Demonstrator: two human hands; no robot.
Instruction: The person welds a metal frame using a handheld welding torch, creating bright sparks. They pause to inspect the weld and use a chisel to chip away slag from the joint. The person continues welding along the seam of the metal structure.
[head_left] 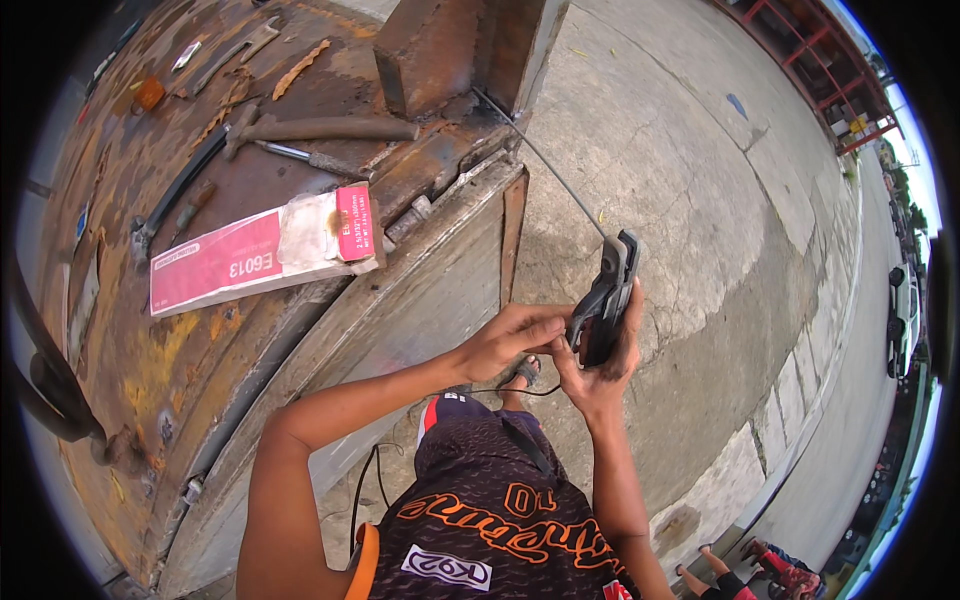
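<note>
My right hand (610, 378) is wrapped around a black welding electrode holder (606, 318), which points up and away from me. Clamped in its jaws is a thin grey welding rod (560, 175). The rod slants up to the left, its far end at the foot of a rusty steel upright (425, 65) on the metal table. My left hand (518, 335) meets the holder's lever side, thumb and fingers pinched against it beside my right thumb. Exactly what the left fingertips press on is partly hidden. A black cable (530, 392) hangs below the hands.
On the rusty table (200, 345) at left lie a pink-and-white electrode box (225, 260), a hammer (335, 128) and a thin metal-shafted tool (290, 152). A thick dark cable (195, 165) runs past the box. Concrete floor spreads right; another person (780, 570) is at lower right.
</note>
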